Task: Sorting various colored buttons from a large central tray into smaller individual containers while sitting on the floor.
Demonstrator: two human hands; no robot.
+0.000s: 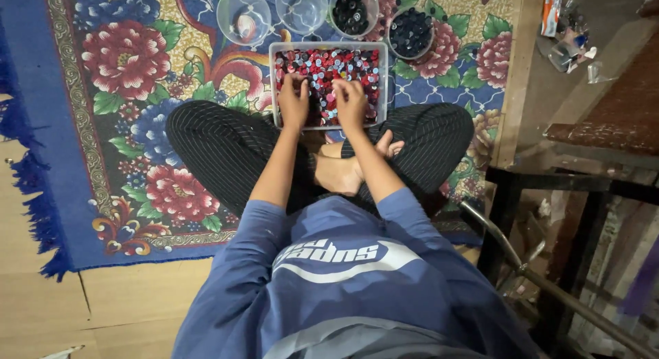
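Head view: both hands, left (294, 101) and right (351, 101), dig fingers-down into a clear tray (274, 84) of red and blue buttons; whether either grips any, I cannot tell. Four bowls (244, 16) sit beyond. A nudge could likely spill buttons onto the rug (137, 64).

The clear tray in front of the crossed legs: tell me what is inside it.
The clear tray holds a heap of small buttons, mostly red with some blue and pale ones. The left hand and right hand rest in the heap, hiding the buttons beneath them and the tray's floor.
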